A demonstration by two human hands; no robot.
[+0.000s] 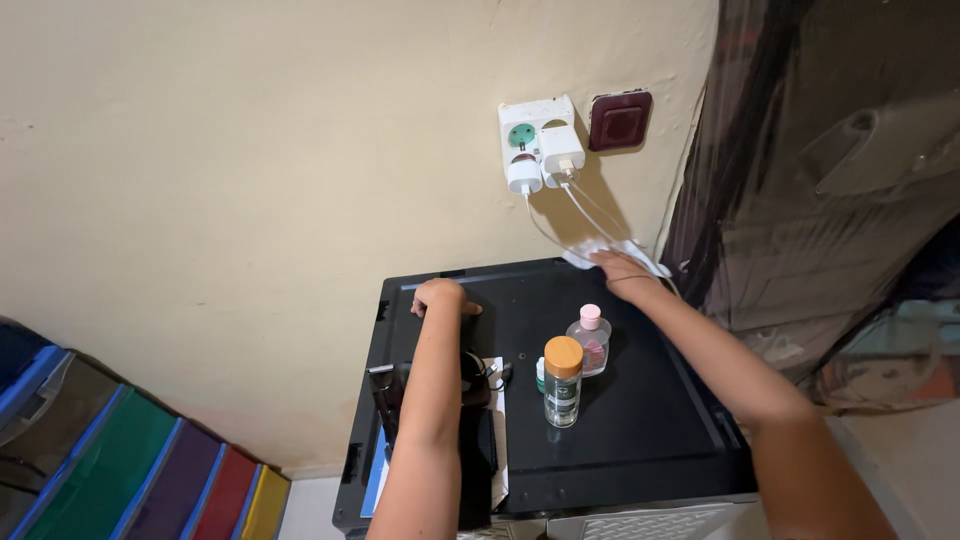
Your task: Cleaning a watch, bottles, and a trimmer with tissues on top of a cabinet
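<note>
My right hand [622, 268] presses a white cloth [590, 250] against the far right corner of a black cabinet top [650, 420], near the wall. My left hand [440, 298] rests as a loose fist on the far left part of the same top, holding nothing that I can see. Between my arms stand a clear bottle with an orange cap [562, 381] and a round clear bottle with a pink cap [590, 340]. Under my left forearm lie dark small items on white paper [497, 420].
A white wall adapter with two chargers [540, 145] hangs above the cabinet, its white cables [570, 215] dropping toward the cloth. A dark red switch [620, 120] sits beside it. Dark plastic sheeting [830, 180] hangs at right. Coloured drawer fronts [150, 470] stand at lower left.
</note>
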